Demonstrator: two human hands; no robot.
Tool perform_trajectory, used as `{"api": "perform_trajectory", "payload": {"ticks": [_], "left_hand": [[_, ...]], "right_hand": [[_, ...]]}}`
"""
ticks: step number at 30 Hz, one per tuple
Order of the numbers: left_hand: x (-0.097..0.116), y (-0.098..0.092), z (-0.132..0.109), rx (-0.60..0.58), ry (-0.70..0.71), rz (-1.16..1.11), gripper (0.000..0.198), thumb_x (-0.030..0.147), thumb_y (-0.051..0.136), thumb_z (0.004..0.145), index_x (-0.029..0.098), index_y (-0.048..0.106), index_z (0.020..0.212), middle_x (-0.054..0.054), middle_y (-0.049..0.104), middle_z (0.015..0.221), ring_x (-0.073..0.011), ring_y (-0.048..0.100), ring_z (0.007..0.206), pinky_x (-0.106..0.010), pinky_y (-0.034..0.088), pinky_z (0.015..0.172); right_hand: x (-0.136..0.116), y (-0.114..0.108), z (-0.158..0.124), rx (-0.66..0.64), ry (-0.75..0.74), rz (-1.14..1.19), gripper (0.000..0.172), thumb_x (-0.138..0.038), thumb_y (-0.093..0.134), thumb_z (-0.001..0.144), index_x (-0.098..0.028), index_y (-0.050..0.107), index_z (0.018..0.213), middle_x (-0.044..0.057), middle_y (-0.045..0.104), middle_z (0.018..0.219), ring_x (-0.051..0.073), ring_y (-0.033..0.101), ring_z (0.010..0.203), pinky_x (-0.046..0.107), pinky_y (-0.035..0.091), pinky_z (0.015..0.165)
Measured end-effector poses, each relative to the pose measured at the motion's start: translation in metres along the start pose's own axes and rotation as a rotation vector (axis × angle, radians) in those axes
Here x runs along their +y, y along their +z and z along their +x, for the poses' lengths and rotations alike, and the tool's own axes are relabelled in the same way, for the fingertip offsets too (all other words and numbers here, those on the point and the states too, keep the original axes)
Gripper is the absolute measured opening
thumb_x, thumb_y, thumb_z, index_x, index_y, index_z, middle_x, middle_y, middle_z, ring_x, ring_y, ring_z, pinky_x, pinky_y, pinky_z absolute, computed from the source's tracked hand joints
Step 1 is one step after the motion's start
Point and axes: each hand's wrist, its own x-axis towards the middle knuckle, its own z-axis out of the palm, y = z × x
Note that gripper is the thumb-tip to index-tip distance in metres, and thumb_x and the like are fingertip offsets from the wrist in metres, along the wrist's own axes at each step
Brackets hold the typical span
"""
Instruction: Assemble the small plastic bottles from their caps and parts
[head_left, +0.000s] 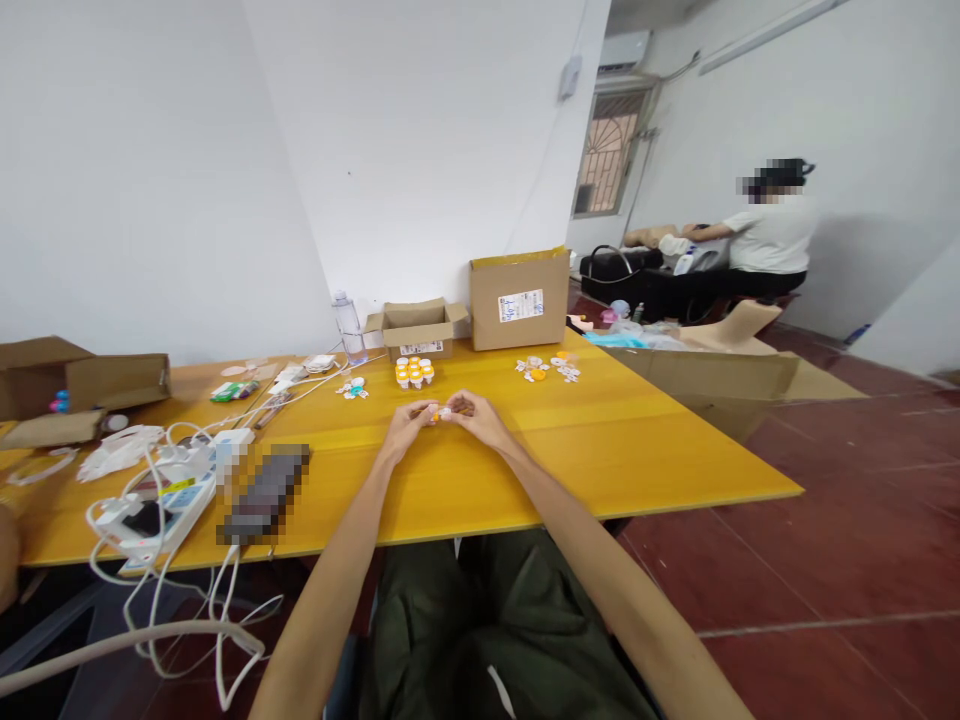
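My left hand (pixel 406 430) is closed in a pinch on a small orange-and-white plastic piece (pixel 434 414) above the middle of the table. Facing it, my right hand (pixel 480 422) pinches a small white piece (pixel 445 412). The two pieces meet or nearly touch between my fingertips; they are too small to name. Just beyond my left hand stands a cluster of small white-and-orange containers (pixel 415 373). Loose white and orange parts (pixel 536 370) lie past my right hand, and a few white and teal parts (pixel 352 388) lie to the left of the cluster.
Behind the cluster stand an open small carton (pixel 417 330), a taller cardboard box (pixel 519 305) and a clear bottle (pixel 348 328). Power strips (pixel 191 500), white cables and a dark phone-like device (pixel 266 493) occupy the left. A co-worker (pixel 776 230) sits at the far right.
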Motion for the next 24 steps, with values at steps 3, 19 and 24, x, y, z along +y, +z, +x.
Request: {"api": "perform_trajectory", "payload": {"ticks": [3,19,24], "left_hand": [[0.0007,0.0001,-0.0004,0.003,0.001,0.014,0.045,0.05,0.082,0.067,0.017,0.078,0.097,-0.008,0.077,0.092,-0.0213,0.069,0.083,-0.036,0.056,0.084],[0.0042,0.0002,-0.0026,-0.009,-0.006,0.022,0.045,0.046,0.083,0.065,0.016,0.078,0.099,-0.009,0.077,0.096,-0.0222,0.069,0.088,-0.036,0.056,0.086],[0.0034,-0.0003,-0.0023,-0.015,-0.014,0.008,0.044,0.042,0.085,0.064,0.017,0.078,0.099,-0.009,0.077,0.094,-0.0235,0.069,0.092,-0.037,0.056,0.086]], "right_hand": [[-0.0008,0.0001,-0.0006,0.008,0.004,-0.007,0.026,-0.043,0.075,0.071,-0.022,0.063,0.079,0.0,0.071,0.079,0.017,0.066,0.077,0.031,0.053,0.075],[0.0001,-0.0022,-0.0008,-0.002,0.06,-0.042,0.034,-0.054,0.072,0.073,-0.021,0.064,0.076,0.001,0.069,0.07,0.017,0.065,0.067,0.03,0.052,0.065],[0.0015,-0.0028,-0.0008,-0.006,0.086,-0.05,0.038,-0.059,0.067,0.077,-0.021,0.063,0.072,0.0,0.067,0.063,0.016,0.062,0.058,0.028,0.051,0.058]]}}
